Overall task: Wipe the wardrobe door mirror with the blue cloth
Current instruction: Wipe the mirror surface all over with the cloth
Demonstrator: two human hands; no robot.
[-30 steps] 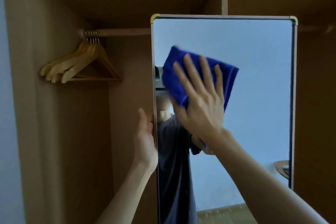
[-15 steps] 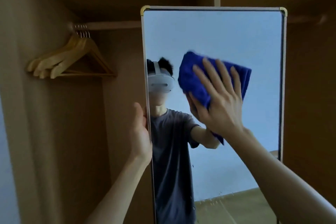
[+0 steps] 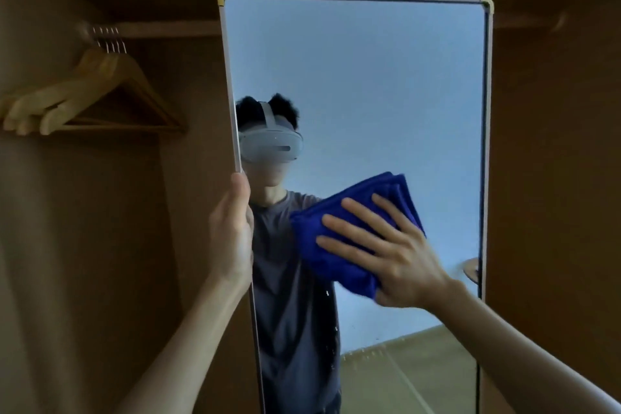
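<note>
The tall framed mirror on the wardrobe door fills the middle of the view. A folded blue cloth lies flat against the glass at mid height. My right hand presses the cloth to the mirror with fingers spread and straight. My left hand grips the mirror's left edge, thumb on the front side, fingers hidden behind the frame. The glass reflects a person in a grey shirt wearing a headset.
Several wooden hangers hang from a rail in the open wardrobe at the left. Brown wardrobe panels stand right of the mirror. Small specks show on the lower glass.
My right hand has slid the cloth from the upper left of the mirror rightward, then down to mid height. My left hand has kept its hold on the edge.
</note>
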